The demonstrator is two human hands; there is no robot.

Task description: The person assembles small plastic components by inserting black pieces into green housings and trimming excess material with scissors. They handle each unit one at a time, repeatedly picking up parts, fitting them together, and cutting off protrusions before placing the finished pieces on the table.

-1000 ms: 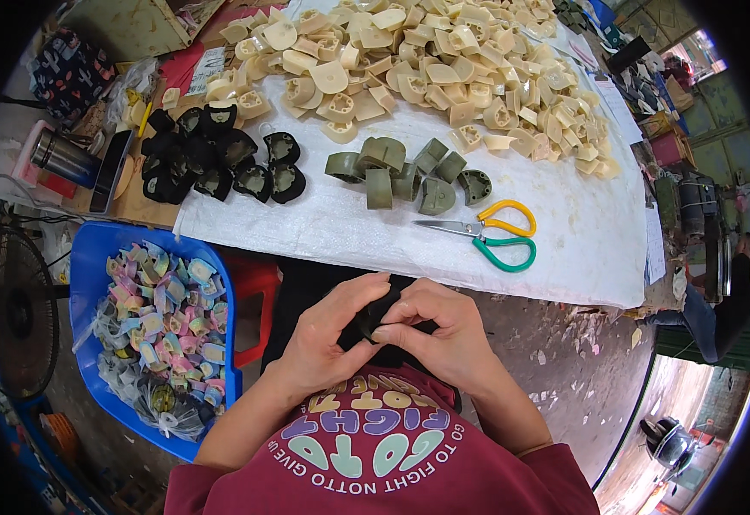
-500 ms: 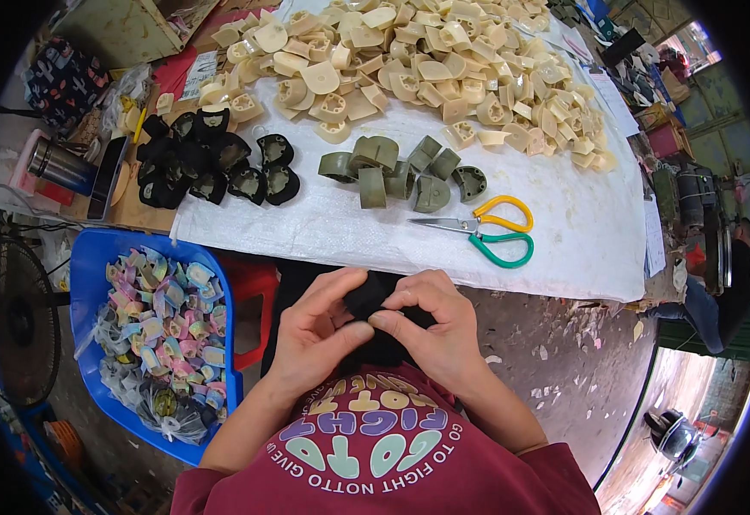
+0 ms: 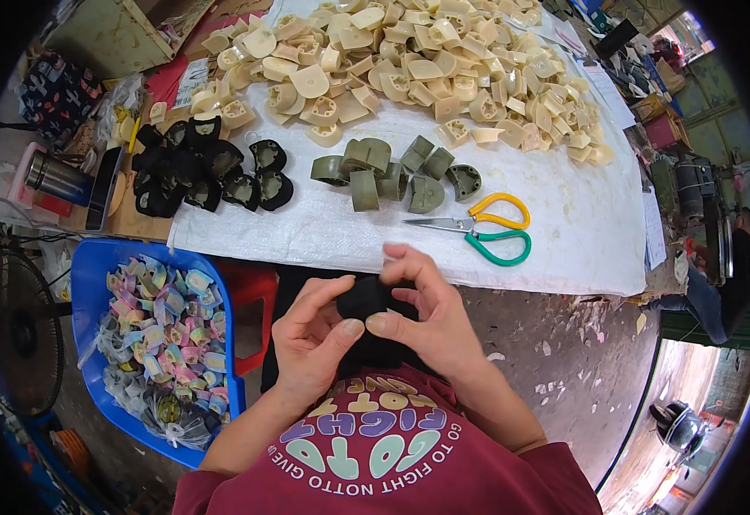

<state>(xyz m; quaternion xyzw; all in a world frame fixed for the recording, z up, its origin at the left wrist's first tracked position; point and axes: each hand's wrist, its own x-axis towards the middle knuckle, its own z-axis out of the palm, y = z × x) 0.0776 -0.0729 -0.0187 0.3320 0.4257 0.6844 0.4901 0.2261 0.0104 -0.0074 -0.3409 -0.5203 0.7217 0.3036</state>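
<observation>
The left hand [image 3: 310,330] has its grip clamped on the black piece [image 3: 362,298], just off the near edge of the white-covered surface [image 3: 306,245]; the right hand [image 3: 431,322] crowds in, grip unclear.

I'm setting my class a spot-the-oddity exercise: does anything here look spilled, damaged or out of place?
Yes: pale scraps lie scattered on the floor to the person's right. They look like litter, loose rather than gathered. The black piece being held shows no obvious damage, though partly hidden.
</observation>
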